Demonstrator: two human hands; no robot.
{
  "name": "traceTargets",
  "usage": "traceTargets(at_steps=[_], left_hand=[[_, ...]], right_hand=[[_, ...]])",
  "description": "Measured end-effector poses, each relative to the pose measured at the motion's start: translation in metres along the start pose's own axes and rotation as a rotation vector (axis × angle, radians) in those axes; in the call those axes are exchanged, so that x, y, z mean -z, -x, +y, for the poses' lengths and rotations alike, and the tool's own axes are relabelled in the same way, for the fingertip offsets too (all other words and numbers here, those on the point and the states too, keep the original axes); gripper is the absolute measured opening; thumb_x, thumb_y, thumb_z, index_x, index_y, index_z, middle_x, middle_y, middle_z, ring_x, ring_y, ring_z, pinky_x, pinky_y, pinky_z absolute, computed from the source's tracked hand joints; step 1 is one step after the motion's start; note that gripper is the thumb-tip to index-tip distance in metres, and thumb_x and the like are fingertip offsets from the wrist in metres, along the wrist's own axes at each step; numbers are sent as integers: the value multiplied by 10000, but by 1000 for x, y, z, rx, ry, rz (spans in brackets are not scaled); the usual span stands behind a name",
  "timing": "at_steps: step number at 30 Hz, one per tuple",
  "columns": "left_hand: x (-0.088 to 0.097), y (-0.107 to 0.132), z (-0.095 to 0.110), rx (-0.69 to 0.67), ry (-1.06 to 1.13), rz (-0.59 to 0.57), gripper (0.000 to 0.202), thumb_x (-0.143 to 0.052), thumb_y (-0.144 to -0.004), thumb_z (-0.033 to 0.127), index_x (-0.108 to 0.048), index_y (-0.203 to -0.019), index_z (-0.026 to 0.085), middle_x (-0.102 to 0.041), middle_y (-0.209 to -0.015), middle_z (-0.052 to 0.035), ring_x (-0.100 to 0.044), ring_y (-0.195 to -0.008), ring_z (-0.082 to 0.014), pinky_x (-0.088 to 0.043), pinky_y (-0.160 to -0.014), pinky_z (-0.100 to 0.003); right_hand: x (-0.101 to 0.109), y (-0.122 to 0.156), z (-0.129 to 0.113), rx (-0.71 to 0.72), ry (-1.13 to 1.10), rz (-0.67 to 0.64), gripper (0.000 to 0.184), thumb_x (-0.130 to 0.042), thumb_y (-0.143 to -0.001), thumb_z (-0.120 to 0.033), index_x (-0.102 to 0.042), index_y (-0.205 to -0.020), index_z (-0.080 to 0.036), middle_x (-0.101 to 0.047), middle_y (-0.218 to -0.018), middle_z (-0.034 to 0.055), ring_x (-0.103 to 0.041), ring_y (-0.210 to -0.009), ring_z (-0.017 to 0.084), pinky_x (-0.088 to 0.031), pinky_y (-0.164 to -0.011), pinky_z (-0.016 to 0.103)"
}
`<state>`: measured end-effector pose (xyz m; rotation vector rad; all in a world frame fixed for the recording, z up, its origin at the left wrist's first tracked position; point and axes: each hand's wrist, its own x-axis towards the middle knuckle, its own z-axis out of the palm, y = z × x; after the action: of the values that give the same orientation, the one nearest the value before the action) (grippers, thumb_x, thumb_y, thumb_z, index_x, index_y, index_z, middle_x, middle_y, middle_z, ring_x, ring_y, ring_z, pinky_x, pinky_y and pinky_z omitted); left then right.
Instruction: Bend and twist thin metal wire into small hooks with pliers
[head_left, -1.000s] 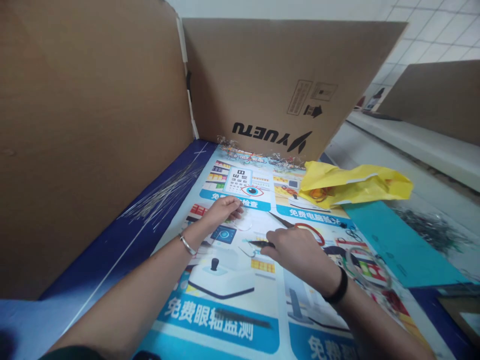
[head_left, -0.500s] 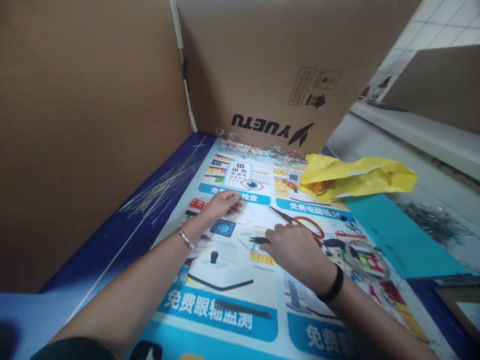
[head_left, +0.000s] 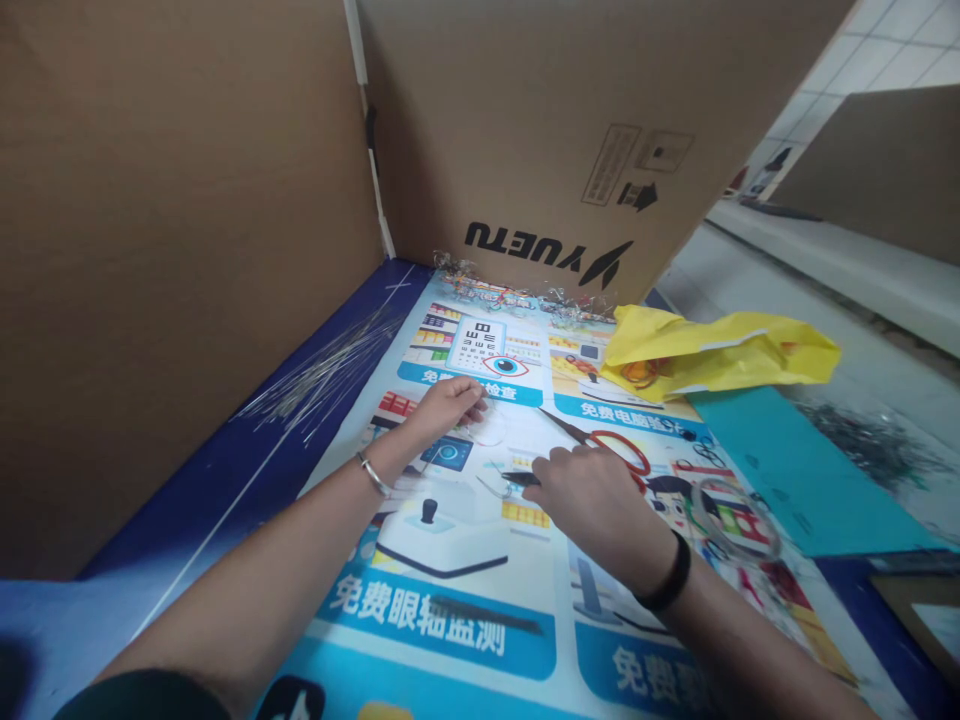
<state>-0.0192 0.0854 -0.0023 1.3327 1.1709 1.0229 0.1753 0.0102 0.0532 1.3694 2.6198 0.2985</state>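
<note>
My left hand (head_left: 452, 402) is closed in a pinch over the printed poster sheet (head_left: 480, 600). A thin, pale wire loop (head_left: 489, 428) sticks out from its fingertips. To the right, my right hand (head_left: 592, 500) wraps round a pair of pliers (head_left: 520, 479) whose dark jaws point left. The palm hides their handles. Close to the jaw tips, a short curved strand (head_left: 491, 487) shows against the sheet. Scissors with red handles (head_left: 621, 448) lie just beyond my right hand, blades pointing up and left.
Thin straight wires (head_left: 330, 375) lie on the blue surface at left. Cardboard panels (head_left: 525, 130) stand behind and left. Wire scraps (head_left: 559, 300) line the back edge. At right are a yellow bag (head_left: 720, 350), a turquoise sheet (head_left: 795, 470), a wire coil (head_left: 731, 520) and a dark wire tangle (head_left: 862, 440).
Both hands stay almost in place with the same grips. The view has shifted slightly, and the plier jaws have tilted a little.
</note>
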Motion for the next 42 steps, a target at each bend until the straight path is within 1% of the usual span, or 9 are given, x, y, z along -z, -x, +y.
traceTargets(at_steps=[3, 8, 13, 18, 23, 27, 32, 37, 42], left_hand=[[-3, 0, -2, -45, -46, 13, 202, -477, -788, 327, -576, -784, 151, -626, -742, -36, -573, -607, -112, -429, -564, -221], [-3, -3, -11, -176, -219, 50, 209, -457, -796, 321, -607, -795, 175, -642, -734, -18, -588, -732, -143, -436, -690, -244], [-3, -3, -12, -243, -359, 65, 220, -437, -802, 310, -615, -773, 184, -644, -774, 0, -580, -766, -149, -412, -723, -245], [-5, -3, -12, -254, -466, 59, 248, -430, -812, 334, -627, -776, 187, -632, -760, 17, -562, -752, -147, -400, -712, -245], [-4, -3, -14, -273, -494, 44, 225, -426, -814, 288, -628, -790, 191, -638, -783, 19, -563, -754, -140, -396, -703, -236], [-4, -3, -12, -269, -524, 44, 216, -426, -814, 268, -628, -796, 194, -646, -798, 18, -570, -769, -141, -396, -704, -232], [-5, 0, -8, -288, -542, 45, 210, -424, -816, 255, -624, -795, 193, -645, -799, 15, -578, -773, -142, -404, -697, -233], [-5, 0, -7, -329, -608, 40, 198, -440, -810, 230, -631, -787, 185, -646, -815, -9, -575, -782, -150, -417, -710, -253], [-6, -1, -10, -402, -678, 33, 198, -442, -811, 198, -633, -763, 186, -643, -806, -24, -562, -810, -161, -421, -757, -278]], right_hand=[[-1, 0, 1, 20, 3, 8, 228, -496, -844, -310, -620, -713, -171, -639, -692, 79, -592, -615, 207, -275, -519, 266], [1, -2, 6, 36, -21, 25, 234, -514, -834, -331, -629, -710, -168, -647, -678, 78, -601, -613, 207, -252, -503, 264], [5, -3, 11, 31, -58, 34, 241, -530, -819, -364, -630, -703, -178, -651, -677, 65, -600, -610, 195, -233, -491, 256], [2, -3, 10, -17, -61, 48, 272, -499, -832, -379, -624, -705, -173, -647, -686, 69, -586, -597, 182, -224, -489, 255], [-8, -6, 1, -12, -58, 86, 250, -519, -824, -382, -625, -738, -172, -625, -694, 71, -566, -609, 193, -239, -509, 267], [-9, -4, -8, 9, -42, 126, 191, -556, -811, -318, -611, -715, -161, -600, -677, 75, -551, -650, 203, -252, -539, 285], [-8, 0, -15, 13, -10, 118, 134, -563, -806, -231, -597, -708, -146, -585, -650, 80, -540, -626, 194, -242, -532, 293], [-7, -2, -7, 46, -46, 113, 194, -545, -823, -296, -600, -706, -152, -605, -657, 72, -557, -625, 192, -237, -519, 281], [4, -2, 8, 32, -81, 78, 273, -505, -840, -378, -616, -694, -175, -639, -675, 57, -577, -618, 188, -246, -516, 261]])
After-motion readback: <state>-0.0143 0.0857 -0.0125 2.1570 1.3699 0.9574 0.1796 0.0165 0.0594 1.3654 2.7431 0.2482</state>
